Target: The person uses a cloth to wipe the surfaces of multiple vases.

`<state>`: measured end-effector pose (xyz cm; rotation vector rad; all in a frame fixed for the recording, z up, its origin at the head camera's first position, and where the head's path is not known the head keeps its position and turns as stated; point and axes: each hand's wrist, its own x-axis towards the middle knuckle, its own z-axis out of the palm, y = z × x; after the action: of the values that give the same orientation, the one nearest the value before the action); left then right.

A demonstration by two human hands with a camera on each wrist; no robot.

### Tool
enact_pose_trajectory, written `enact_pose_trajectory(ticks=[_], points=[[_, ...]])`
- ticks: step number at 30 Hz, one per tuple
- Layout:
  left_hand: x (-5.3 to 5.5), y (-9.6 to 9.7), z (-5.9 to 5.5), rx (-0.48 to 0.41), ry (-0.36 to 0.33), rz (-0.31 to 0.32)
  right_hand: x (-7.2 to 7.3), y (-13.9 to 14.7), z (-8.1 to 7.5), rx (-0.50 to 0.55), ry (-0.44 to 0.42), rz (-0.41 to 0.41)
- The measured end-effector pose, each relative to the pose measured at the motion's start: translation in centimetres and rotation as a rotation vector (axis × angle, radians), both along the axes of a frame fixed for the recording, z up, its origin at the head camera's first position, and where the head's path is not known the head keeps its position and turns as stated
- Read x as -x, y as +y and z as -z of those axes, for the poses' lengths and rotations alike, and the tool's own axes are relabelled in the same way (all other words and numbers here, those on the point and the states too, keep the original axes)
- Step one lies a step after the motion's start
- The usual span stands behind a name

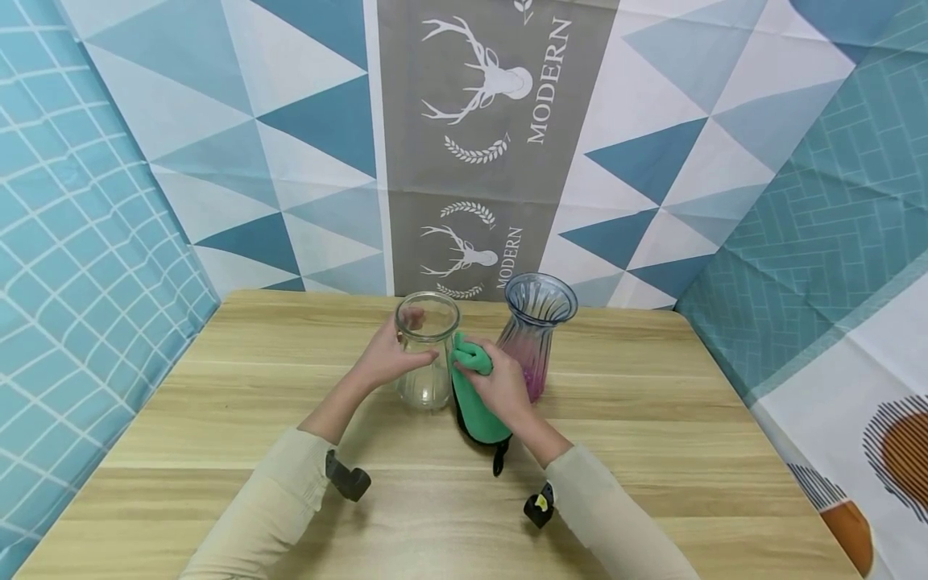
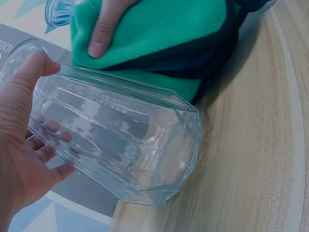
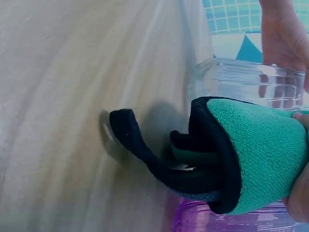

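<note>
A clear ribbed glass vase (image 1: 424, 390) stands upright on the table, and my left hand (image 1: 383, 356) holds it near its neck. In the left wrist view the thumb lies on one side of the glass vase (image 2: 120, 130), with the fingers showing through from behind. My right hand (image 1: 503, 383) grips a folded green towel (image 1: 480, 415) with black edging, close beside the clear vase. The towel's black hanging loop (image 3: 140, 150) dangles from its lower end in the right wrist view. Behind the right hand stands a flared vase (image 1: 536, 322), blue at the top and pink-purple below.
The wooden table (image 1: 290, 338) reaches back to a patterned curtain (image 1: 312, 137) of triangles and deer heads. A blue tiled-print sheet (image 1: 87, 209) hangs on the left. Both sleeves carry black wrist cameras.
</note>
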<state>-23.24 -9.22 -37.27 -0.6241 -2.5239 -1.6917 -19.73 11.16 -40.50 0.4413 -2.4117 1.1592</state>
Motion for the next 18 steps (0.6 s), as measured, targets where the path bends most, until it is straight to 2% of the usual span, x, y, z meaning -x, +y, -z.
enact_pose_trajectory(ticks=[5, 14, 18], points=[[-1.7, 0.1, -2.2, 0.003, -0.030, 0.010, 0.2, -0.2, -0.9, 0.053, 0.058, -0.005], [-1.5, 0.1, -1.9, 0.006, -0.022, 0.023, 0.4, -0.6, -1.4, 0.053, 0.060, -0.023], [-0.3, 0.0, -0.4, 0.006, -0.015, 0.026, 0.5, -0.6, -1.3, 0.041, 0.054, -0.027]])
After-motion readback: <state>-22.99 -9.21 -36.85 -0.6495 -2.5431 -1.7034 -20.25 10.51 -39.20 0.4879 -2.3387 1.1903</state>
